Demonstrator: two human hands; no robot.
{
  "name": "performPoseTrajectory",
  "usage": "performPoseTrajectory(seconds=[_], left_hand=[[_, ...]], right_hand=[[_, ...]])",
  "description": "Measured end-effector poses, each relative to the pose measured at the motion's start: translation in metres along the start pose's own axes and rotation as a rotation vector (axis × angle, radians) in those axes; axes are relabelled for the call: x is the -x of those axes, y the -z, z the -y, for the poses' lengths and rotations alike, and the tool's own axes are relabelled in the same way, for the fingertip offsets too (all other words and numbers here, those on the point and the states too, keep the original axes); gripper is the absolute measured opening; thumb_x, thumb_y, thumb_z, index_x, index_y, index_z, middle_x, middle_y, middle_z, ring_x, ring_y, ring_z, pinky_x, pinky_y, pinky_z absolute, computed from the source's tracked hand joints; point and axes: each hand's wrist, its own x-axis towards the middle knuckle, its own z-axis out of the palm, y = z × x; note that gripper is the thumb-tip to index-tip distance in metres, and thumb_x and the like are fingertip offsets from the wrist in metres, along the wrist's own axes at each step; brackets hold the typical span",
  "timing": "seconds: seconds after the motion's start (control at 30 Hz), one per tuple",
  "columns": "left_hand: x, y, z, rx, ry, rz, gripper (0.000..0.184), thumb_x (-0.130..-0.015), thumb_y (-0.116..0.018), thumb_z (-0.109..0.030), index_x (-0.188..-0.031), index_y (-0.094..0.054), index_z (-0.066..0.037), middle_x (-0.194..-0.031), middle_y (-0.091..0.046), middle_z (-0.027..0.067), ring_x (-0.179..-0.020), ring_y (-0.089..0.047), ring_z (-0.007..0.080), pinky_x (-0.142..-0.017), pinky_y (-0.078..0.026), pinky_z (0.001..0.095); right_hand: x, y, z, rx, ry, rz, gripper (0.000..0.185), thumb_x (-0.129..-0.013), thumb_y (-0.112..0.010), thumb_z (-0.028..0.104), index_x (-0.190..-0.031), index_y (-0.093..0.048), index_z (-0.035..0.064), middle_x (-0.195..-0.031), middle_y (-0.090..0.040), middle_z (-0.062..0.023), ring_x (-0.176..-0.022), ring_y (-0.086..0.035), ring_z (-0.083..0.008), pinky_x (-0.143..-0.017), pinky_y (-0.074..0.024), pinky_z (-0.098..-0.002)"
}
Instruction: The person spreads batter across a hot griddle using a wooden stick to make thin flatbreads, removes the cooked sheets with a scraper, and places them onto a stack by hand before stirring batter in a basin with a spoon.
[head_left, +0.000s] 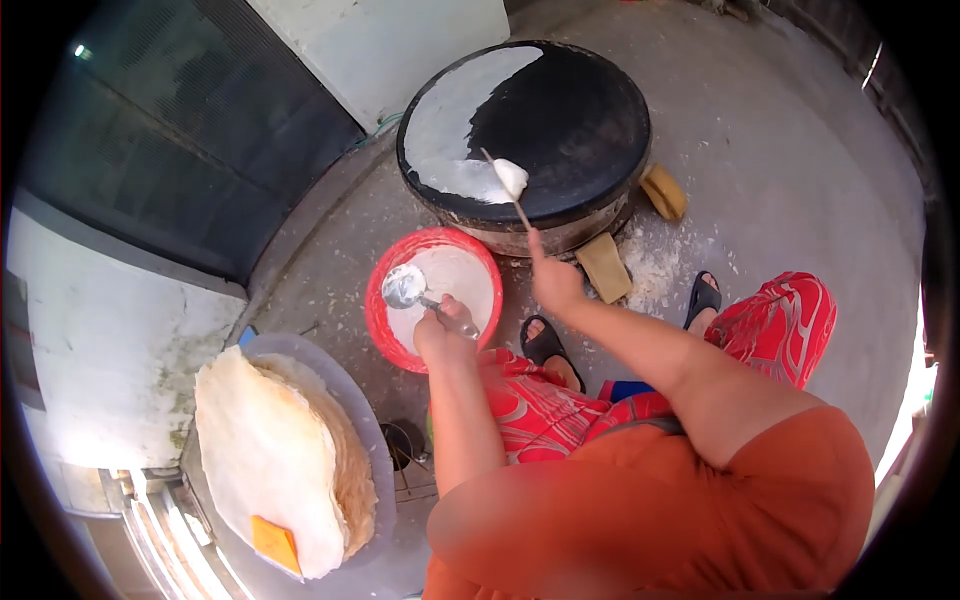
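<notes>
My left hand [446, 328] is closed around the handle of a metal ladle [403, 286], its bowl coated with white batter. The ladle is over a red basin [376, 325] that holds pale batter [460, 275]. A thin wooden batter spreader [518, 211] is gripped in my right hand [555, 280], its far end over the near part of a large round black griddle [570, 120]. Beside the stick's tip sits a lump of white batter [511, 178]. A thin white batter layer [435, 120] covers the griddle's left side, with an uneven edge against the black surface.
A tall stack of thin flatbreads [270, 430] lies on a round tray [385, 490] at lower left, with an orange flat piece [275, 541] on top. Tan blocks [604, 268] lie by the griddle's base. White flakes [655, 270] litter the floor. A dark door [190, 120] stands left.
</notes>
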Motion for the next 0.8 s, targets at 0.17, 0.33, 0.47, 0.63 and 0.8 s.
performPoseTrajectory(seconds=[0.17, 0.33, 0.47, 0.63, 0.8], left_hand=[[0.001, -0.004, 0.002, 0.011, 0.008, 0.01, 0.023, -0.088, -0.025, -0.008, -0.099, -0.042, 0.003, -0.077, -0.047, 0.0121, -0.049, -0.042, 0.0126, -0.04, -0.04, 0.0207], [-0.004, -0.002, 0.005, -0.005, 0.021, 0.02, 0.024, -0.088, -0.025, -0.008, -0.098, -0.043, 0.003, -0.077, -0.048, 0.0122, -0.049, -0.042, 0.0128, -0.04, -0.04, 0.0205], [-0.009, -0.001, 0.008, -0.003, -0.009, 0.047, 0.023, -0.088, -0.025, -0.007, -0.098, -0.043, 0.004, -0.077, -0.048, 0.0122, -0.049, -0.042, 0.0126, -0.039, -0.04, 0.0199], [-0.012, -0.003, 0.007, -0.014, 0.05, 0.142, 0.025, -0.092, -0.021, -0.017, -0.099, -0.035, 0.003, -0.083, -0.043, 0.0118, -0.053, -0.041, 0.0142, -0.044, -0.041, 0.0235], [-0.001, -0.011, 0.016, -0.032, 0.016, 0.09, 0.023, -0.089, -0.024, -0.011, -0.096, -0.041, 0.003, -0.076, -0.045, 0.0111, -0.049, -0.041, 0.0135, -0.041, -0.039, 0.021]], right_hand=[[0.033, 0.016, -0.012, -0.016, 0.03, -0.056, 0.075, -0.071, -0.043, 0.0, -0.135, -0.004, 0.0023, -0.074, -0.058, -0.0206, -0.061, -0.058, -0.0334, -0.053, -0.0449, -0.0427], [0.015, -0.001, -0.03, 0.172, 0.228, -0.076, 0.074, -0.072, -0.042, 0.0, -0.136, -0.006, 0.0025, -0.069, -0.057, -0.0193, -0.06, -0.058, -0.0318, -0.052, -0.0448, -0.0426], [0.024, 0.045, -0.064, 0.09, -0.008, 0.049, 0.073, -0.075, -0.045, 0.003, -0.136, -0.005, 0.0061, -0.079, -0.058, -0.0186, -0.066, -0.059, -0.0307, -0.055, -0.0474, -0.0394], [0.027, 0.033, -0.075, 0.179, 0.186, 0.011, 0.067, -0.078, -0.04, 0.002, -0.136, -0.007, 0.0051, -0.078, -0.058, -0.0173, -0.067, -0.059, -0.0316, -0.053, -0.0468, -0.0397], [-0.003, 0.048, -0.145, 0.063, -0.046, -0.177, 0.065, -0.075, -0.048, 0.005, -0.134, -0.027, 0.0227, -0.067, -0.058, -0.0171, -0.058, -0.057, -0.0314, -0.053, -0.0457, -0.0399]])
